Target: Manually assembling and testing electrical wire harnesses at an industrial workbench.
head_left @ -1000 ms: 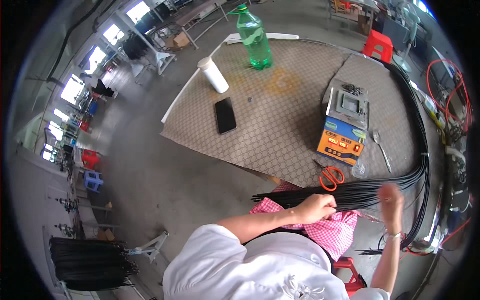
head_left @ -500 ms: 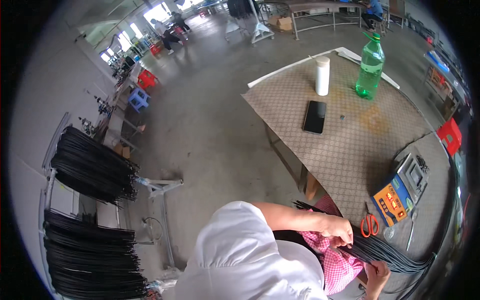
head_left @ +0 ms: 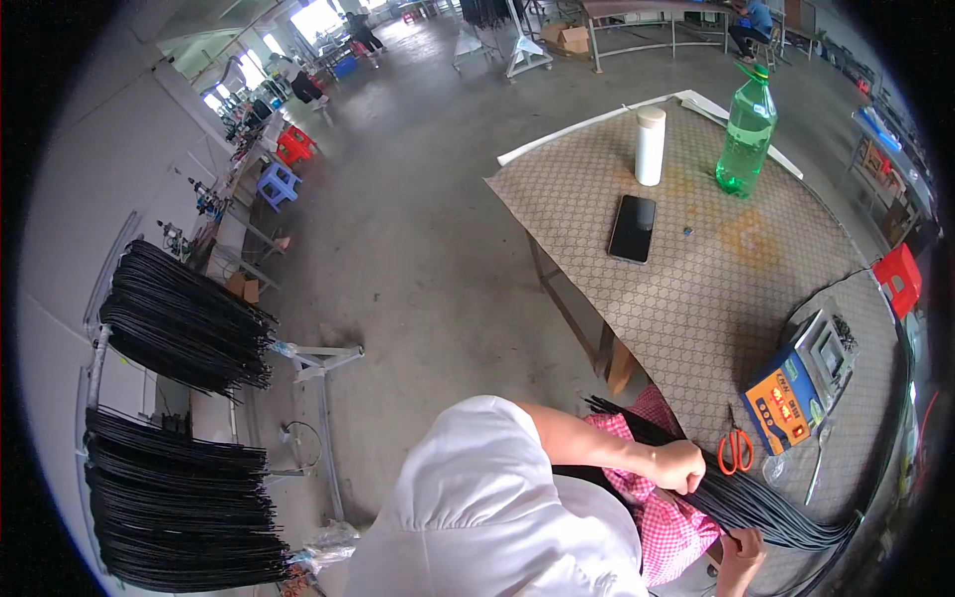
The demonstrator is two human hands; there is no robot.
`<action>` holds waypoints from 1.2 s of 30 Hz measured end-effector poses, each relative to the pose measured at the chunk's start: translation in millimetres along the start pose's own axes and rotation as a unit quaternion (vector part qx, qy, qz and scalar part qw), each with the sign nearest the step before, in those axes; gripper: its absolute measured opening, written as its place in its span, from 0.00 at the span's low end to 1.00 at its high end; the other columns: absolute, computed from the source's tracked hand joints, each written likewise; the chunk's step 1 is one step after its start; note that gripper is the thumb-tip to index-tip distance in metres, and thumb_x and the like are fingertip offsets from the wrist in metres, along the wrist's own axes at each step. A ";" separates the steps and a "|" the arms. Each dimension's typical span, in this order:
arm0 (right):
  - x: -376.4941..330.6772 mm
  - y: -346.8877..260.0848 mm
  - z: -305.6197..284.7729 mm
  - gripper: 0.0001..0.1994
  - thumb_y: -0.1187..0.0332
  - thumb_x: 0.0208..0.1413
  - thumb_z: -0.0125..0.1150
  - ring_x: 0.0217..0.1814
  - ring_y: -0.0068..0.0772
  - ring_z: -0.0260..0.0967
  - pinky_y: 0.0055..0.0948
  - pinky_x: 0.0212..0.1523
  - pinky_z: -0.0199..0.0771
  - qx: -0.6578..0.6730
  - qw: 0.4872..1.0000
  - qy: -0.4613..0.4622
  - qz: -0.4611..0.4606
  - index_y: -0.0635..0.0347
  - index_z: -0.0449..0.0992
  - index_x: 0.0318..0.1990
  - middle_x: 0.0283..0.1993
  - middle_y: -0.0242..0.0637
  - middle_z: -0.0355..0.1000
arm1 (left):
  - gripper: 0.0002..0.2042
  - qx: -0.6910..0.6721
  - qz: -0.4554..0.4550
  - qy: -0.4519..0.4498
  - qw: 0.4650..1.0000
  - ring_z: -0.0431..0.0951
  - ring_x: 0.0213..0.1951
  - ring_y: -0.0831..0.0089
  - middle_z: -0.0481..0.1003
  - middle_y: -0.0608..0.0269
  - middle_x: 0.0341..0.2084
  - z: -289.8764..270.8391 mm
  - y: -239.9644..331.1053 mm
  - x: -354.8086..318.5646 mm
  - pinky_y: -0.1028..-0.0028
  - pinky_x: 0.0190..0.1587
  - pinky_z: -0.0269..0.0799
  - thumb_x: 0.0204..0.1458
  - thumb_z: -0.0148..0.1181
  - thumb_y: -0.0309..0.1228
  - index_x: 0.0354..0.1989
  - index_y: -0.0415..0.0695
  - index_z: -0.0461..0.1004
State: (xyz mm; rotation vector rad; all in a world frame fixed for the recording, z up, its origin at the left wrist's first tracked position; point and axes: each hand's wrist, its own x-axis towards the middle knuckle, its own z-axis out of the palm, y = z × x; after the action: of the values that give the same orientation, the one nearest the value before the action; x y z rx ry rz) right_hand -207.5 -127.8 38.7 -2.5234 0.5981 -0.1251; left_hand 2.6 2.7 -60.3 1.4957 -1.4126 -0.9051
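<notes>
A thick bundle of long black cables (head_left: 771, 512) lies across my lap and the table's near corner. My left hand (head_left: 680, 468) is closed at the upper edge of the bundle; its fingertips and what they hold are hidden. Lower down, my right hand (head_left: 741, 549) is pinched on a thin black cable at the bundle's near side. Pink checked cloth (head_left: 671, 532) covers my lap and shows around the left forearm. Scissors with orange handles (head_left: 735, 451) lie on the table just beyond the bundle.
On the patterned table (head_left: 696, 318) stand an orange and blue box (head_left: 781, 403), a white bottle (head_left: 650, 147) and a green bottle (head_left: 746, 134); a phone (head_left: 633, 229) lies there too. Racks of black cables (head_left: 179, 507) stand at left. A red stool (head_left: 897, 281) is at right.
My left hand has turned so its back faces up, with the fingers tucked under. My right hand has shifted slightly left and its fingers have drawn in toward the bundle.
</notes>
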 end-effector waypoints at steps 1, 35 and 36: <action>-2.1 6.9 10.7 0.06 0.75 0.40 0.61 0.29 0.35 0.65 0.30 0.30 0.66 0.061 0.998 0.003 0.019 0.62 0.74 0.28 0.27 0.37 0.69 | 0.05 0.005 0.061 0.035 0.997 0.75 0.23 0.63 0.73 0.56 0.17 5.8 -4.2 2.6 0.69 0.27 0.69 0.29 0.62 0.20 0.16 0.40 0.72; 14.5 -2.9 31.3 0.05 0.72 0.53 0.54 0.18 0.13 0.59 0.12 0.16 0.56 0.593 0.776 0.065 0.205 0.66 0.70 0.32 0.22 0.29 0.66 | 0.09 -0.531 -0.181 0.060 0.825 0.71 0.26 0.83 0.72 0.68 0.25 8.2 63.3 40.5 0.82 0.32 0.70 0.49 0.54 0.24 0.38 0.38 0.72; 13.0 -3.6 31.1 0.06 0.71 0.53 0.54 0.18 0.13 0.58 0.12 0.16 0.55 0.607 0.765 0.061 0.207 0.66 0.70 0.32 0.22 0.29 0.66 | 0.08 -0.530 -0.175 0.057 0.828 0.71 0.26 0.83 0.72 0.68 0.26 9.2 62.0 39.5 0.82 0.32 0.69 0.49 0.54 0.24 0.38 0.38 0.72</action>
State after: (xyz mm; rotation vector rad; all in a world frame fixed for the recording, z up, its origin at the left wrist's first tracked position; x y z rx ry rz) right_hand -188.0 -115.7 13.7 -1.0929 0.7638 -0.3709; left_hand -24.8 -36.6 -3.9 0.8825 -0.3346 -1.4623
